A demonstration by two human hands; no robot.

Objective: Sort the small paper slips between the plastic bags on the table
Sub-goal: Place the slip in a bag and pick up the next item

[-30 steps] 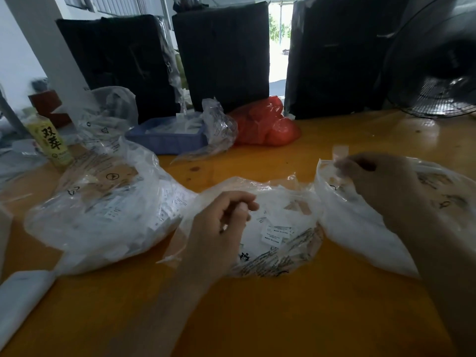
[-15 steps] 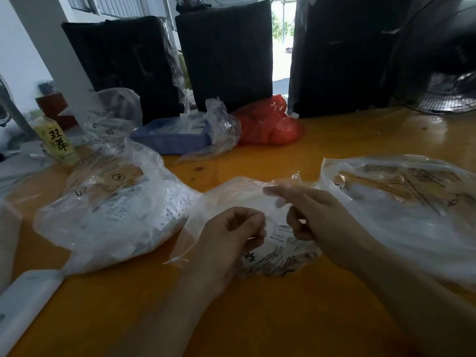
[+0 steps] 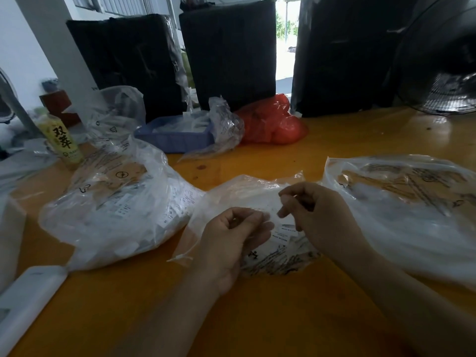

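Three clear plastic bags of small white paper slips lie on the orange table (image 3: 283, 318): a full left bag (image 3: 116, 202), a smaller middle bag (image 3: 244, 191) and a wide right bag (image 3: 399, 202). Printed slips (image 3: 286, 231) show inside the middle bag. My left hand (image 3: 231, 238) hovers over the middle bag's near edge, its fingers curled round a few slips. Just right of it, my right hand (image 3: 319, 217) has thumb and forefinger curled together at the left hand's fingertips, pinching a slip; motion blur hides the detail.
Behind the bags stand a blue tray (image 3: 175, 140), a red bag (image 3: 273, 122), a crumpled clear bag (image 3: 116, 112) and a yellow-labelled bottle (image 3: 63, 143). Black wrapped bundles (image 3: 229, 47) line the back and a fan (image 3: 443, 73) stands at the back right. A white device (image 3: 28, 297) lies front left.
My right hand left the right bag, swung left to the middle bag and curled its fingers beside my left hand. The left hand stayed in place.
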